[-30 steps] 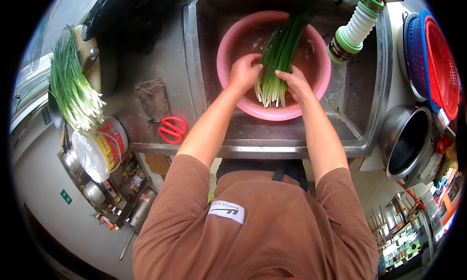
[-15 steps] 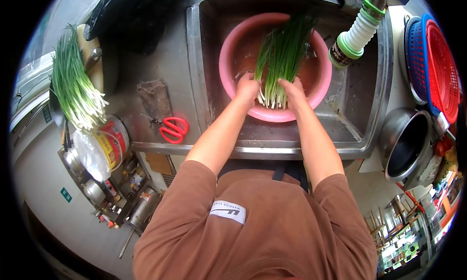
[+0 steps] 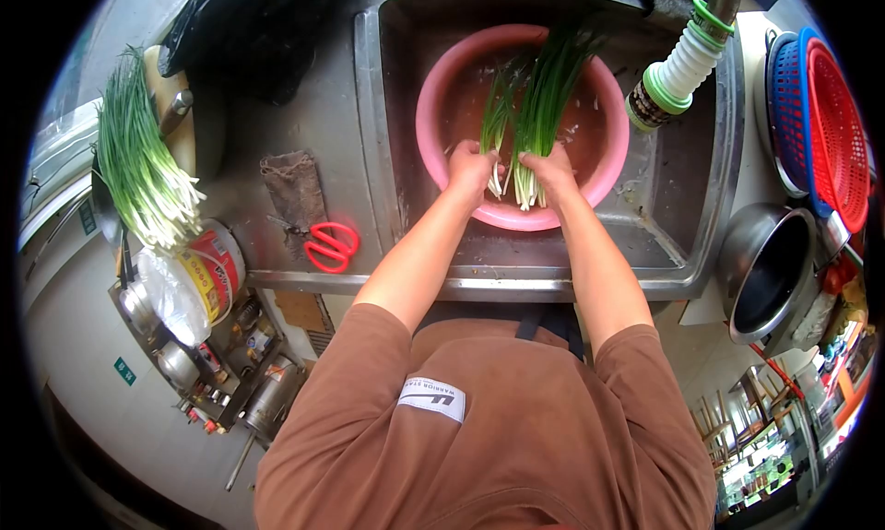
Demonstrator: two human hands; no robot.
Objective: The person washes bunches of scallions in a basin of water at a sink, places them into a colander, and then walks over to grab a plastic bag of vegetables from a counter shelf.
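Observation:
A pink basin [image 3: 430,115] of brownish water stands in the metal sink, with green onions [image 3: 551,92] in it. My right hand [image 3: 548,169] is closed round the larger bunch near its white ends, which point towards me. A smaller bunch of green onions [image 3: 497,115] is held by my left hand [image 3: 472,169], also near the white ends. A gap with water showing lies between the two bunches. Both hands are over the near part of the basin. The far tips of the larger bunch reach the basin's back rim.
A flexible tap hose [image 3: 673,74] hangs over the sink's right side. Red-handled scissors [image 3: 332,246] and a brown cloth [image 3: 293,187] lie on the left counter. More green onions [image 3: 147,157] lie at far left. A steel pot [image 3: 772,272] and colander [image 3: 837,134] are at right.
The single spread of green onions between my hands has parted into two bunches. The larger one has shifted slightly right at its tops, and my right hand has moved slightly left.

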